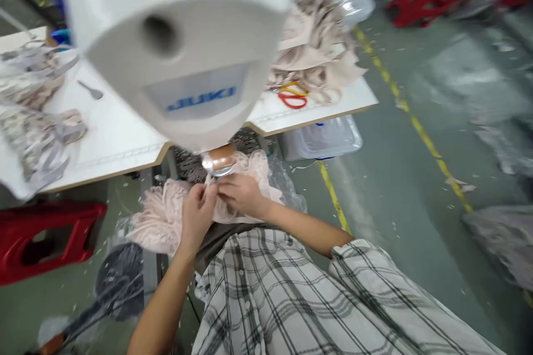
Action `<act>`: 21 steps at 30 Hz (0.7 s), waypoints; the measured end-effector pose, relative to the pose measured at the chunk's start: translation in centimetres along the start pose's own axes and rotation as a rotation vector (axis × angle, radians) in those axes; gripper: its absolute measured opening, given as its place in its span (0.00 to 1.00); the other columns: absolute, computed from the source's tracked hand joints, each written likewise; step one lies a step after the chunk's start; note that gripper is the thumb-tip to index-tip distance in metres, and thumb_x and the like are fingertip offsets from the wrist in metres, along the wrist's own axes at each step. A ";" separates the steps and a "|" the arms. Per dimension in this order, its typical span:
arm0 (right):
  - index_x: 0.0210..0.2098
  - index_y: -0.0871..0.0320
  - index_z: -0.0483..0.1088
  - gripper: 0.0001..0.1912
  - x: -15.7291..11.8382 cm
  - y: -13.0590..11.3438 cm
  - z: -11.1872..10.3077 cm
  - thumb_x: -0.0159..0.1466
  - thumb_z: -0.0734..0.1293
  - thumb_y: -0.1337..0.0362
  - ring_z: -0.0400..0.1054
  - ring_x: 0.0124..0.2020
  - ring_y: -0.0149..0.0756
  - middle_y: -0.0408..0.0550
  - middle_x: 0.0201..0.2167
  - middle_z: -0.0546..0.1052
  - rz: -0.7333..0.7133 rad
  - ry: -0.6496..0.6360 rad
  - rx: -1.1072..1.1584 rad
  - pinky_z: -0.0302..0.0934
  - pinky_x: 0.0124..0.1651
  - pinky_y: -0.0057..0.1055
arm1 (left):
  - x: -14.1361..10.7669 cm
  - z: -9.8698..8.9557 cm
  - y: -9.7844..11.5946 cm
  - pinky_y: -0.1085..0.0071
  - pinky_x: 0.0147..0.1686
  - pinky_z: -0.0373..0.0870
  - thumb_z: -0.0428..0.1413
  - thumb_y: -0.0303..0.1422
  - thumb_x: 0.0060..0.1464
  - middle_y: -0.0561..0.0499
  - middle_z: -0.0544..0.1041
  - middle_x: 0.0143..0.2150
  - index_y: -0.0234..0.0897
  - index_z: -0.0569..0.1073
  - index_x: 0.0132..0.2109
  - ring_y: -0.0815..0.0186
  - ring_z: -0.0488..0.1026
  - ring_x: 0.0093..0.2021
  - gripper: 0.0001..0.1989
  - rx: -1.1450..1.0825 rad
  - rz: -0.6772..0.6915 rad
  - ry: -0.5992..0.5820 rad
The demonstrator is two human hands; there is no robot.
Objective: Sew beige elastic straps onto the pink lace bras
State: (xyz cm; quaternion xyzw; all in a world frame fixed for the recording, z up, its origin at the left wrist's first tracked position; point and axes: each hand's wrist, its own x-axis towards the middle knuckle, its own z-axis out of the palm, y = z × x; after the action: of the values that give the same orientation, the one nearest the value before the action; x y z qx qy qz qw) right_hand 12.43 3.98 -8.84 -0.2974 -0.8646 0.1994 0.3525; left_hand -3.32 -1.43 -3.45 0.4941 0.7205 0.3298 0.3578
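Both hands meet under the head of a white JUKI sewing machine (pixel 183 66), close to its metal lower end (pixel 219 160). My left hand (pixel 197 216) is closed in a pinch, thumb against fingers, on the edge of a pale pink lace piece. My right hand (pixel 244 194) has its fingers bent together on the same pale pink lace (pixel 258 169), just right of the left fingertips. More pale pink lace and straps (pixel 162 213) bunch up in my lap, left of the left hand. The needle area is partly hidden by the machine and fingers.
On the white table (pixel 112 127) lie grey lace pieces (pixel 37 116) and a small grey tool (pixel 90 90). Right of the machine are scissors with red and yellow handles (pixel 293 94) beside piled pink fabric (pixel 325 50). A clear plastic box (pixel 325 137) sits below. A red stool (pixel 50 236) stands left.
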 end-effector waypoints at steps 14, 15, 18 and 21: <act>0.54 0.67 0.69 0.19 8.6 19.4 -18.2 0.66 0.59 0.67 0.70 0.49 0.52 0.67 0.48 0.76 0.583 -0.375 -0.666 0.62 0.47 0.40 | 0.8 -0.5 0.4 0.72 0.30 0.64 0.49 0.45 0.63 0.49 0.78 0.30 0.37 0.76 0.34 0.66 0.70 0.29 0.19 0.056 0.090 -0.237; 0.53 0.67 0.69 0.18 8.0 18.9 -18.2 0.66 0.60 0.66 0.70 0.47 0.53 0.68 0.47 0.76 0.570 -0.393 -0.661 0.62 0.45 0.40 | 0.7 -0.7 0.7 0.72 0.31 0.65 0.50 0.45 0.63 0.49 0.79 0.31 0.36 0.77 0.35 0.65 0.71 0.30 0.19 0.014 0.060 -0.240; 0.51 0.67 0.68 0.19 4.4 16.2 -18.0 0.64 0.63 0.61 0.71 0.43 0.49 0.66 0.46 0.76 0.557 -0.374 -0.625 0.61 0.40 0.36 | 0.7 -1.2 1.1 0.72 0.35 0.68 0.54 0.47 0.61 0.47 0.81 0.36 0.35 0.78 0.39 0.65 0.74 0.34 0.18 -0.218 -0.101 -0.240; 0.52 0.62 0.67 0.20 -0.6 11.4 -17.8 0.64 0.64 0.57 0.70 0.34 0.42 0.57 0.41 0.77 0.584 -0.333 -0.499 0.60 0.32 0.33 | 0.7 -1.6 1.0 0.74 0.36 0.69 0.57 0.47 0.59 0.48 0.81 0.38 0.36 0.78 0.41 0.68 0.73 0.34 0.18 -0.497 -0.219 -0.257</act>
State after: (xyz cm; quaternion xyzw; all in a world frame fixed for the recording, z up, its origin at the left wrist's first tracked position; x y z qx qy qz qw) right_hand 29.99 14.50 -3.47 -0.5701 -0.8109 0.1207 0.0535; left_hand -4.35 -0.67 -1.90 0.3482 0.6156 0.3902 0.5895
